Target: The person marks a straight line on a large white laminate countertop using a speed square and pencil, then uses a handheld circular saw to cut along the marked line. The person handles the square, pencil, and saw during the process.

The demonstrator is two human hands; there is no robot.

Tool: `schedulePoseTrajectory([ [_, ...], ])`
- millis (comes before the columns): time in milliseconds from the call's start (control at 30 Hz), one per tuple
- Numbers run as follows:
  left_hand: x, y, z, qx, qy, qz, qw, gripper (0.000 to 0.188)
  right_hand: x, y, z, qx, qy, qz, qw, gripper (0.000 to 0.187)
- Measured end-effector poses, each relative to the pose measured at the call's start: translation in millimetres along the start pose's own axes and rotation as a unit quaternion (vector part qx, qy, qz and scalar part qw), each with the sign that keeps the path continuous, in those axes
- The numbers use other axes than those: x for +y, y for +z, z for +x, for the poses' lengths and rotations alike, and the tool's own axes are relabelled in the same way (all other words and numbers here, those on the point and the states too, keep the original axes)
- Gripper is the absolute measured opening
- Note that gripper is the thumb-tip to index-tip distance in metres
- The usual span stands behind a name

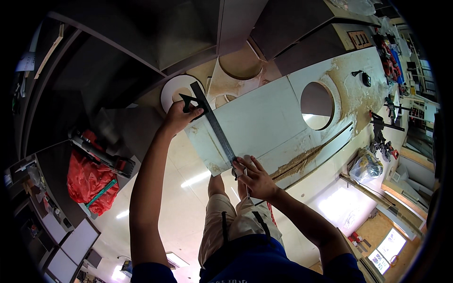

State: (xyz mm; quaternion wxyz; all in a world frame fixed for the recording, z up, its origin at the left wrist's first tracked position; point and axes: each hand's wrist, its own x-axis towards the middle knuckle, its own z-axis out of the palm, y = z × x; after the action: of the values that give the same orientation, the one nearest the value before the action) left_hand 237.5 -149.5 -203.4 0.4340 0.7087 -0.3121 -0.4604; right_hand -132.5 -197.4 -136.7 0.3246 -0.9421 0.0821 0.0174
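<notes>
A combination square with a long dark blade (217,127) lies across the near-left end of a pale board (255,118). My left hand (181,117) is closed around the square's triangular head at the board's far edge. At the blade's near end is my right hand (257,181), its fingertips against the blade and board edge. A thin, pencil-like thing shows below those fingers; its exact kind is unclear. A large round hole (317,106) is cut through the board further right, and a long dark slot (314,153) with sawdust along it runs near the front edge.
Round white cut-outs (167,94) lie beyond the board. Clamps (380,123) grip its right side, near a clear plastic bag (365,165). A small black object (365,78) rests on the dusty right end. At left are a red bag (89,181) and a power tool (101,153). Dark cabinets (184,47) stand behind.
</notes>
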Motion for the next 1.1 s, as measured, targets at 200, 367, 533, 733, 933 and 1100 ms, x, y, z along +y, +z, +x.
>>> schedulePoseTrajectory([
  [200,-3.1,-1.8,-0.3,0.005,-0.001,0.009,1.000,0.033,-0.6,-0.7,0.9,-0.003,0.003,0.004,1.000,0.042],
  [367,-5.0,-2.0,-1.1,0.011,0.005,0.015,1.000,0.038,-0.2,-0.9,0.7,0.002,0.002,0.000,1.000,0.041],
  [533,1.2,-1.4,-2.0,0.008,-0.002,0.001,1.000,0.037,-0.1,-0.3,-0.4,-0.002,0.003,0.006,1.000,0.034],
  [733,-6.6,-3.7,-1.2,0.006,-0.008,-0.008,1.000,0.039,-2.3,-0.3,1.9,0.001,0.005,0.017,1.000,0.019],
  [933,-4.8,-1.4,1.2,-0.004,-0.003,0.014,1.000,0.038,-3.1,-0.7,-1.0,0.010,0.008,0.013,1.000,0.015],
  [1100,-22.9,-4.4,4.7,0.002,0.008,0.005,1.000,0.040,-4.0,-4.1,1.0,0.015,0.001,0.034,0.999,0.014],
])
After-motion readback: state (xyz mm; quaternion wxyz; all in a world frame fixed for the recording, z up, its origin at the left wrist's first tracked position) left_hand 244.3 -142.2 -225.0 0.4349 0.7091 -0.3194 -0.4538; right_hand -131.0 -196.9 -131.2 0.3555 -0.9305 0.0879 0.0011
